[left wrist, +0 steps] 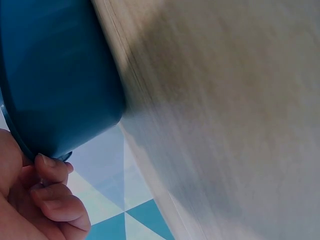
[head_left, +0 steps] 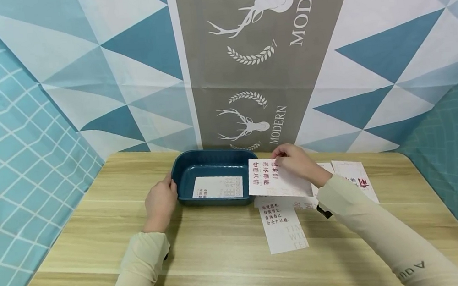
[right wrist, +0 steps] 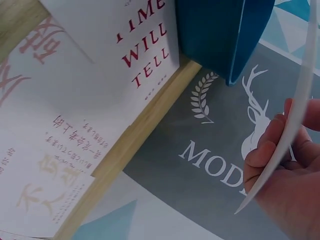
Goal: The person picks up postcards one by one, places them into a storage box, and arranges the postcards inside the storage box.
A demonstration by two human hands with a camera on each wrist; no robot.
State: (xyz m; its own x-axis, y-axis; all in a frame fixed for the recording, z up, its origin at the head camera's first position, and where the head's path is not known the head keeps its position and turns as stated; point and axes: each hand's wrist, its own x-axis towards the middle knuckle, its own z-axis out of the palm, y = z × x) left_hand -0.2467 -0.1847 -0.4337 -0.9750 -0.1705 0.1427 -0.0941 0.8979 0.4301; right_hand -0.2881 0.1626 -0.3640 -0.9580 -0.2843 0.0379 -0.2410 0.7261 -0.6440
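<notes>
A dark blue plastic basin (head_left: 209, 157) stands on the wooden table, with one white printed card (head_left: 217, 187) lying inside. At its left end my left hand (head_left: 161, 204) grips the rim; the left wrist view shows the fingers (left wrist: 59, 202) curled at the rim's edge. My right hand (head_left: 299, 164) pinches a white card (head_left: 272, 186) with red characters by its far edge. That card is raised over the basin's right end and over the cards below. From the right wrist view, the held card (right wrist: 282, 145) appears nearly edge-on and slightly bent.
Several loose white cards overlap on the table right of the basin, including a near one (head_left: 283, 234) and a far-right one (head_left: 365, 185). A patterned cloth backdrop (head_left: 223, 79) with deer prints rises directly behind the table (head_left: 207, 264).
</notes>
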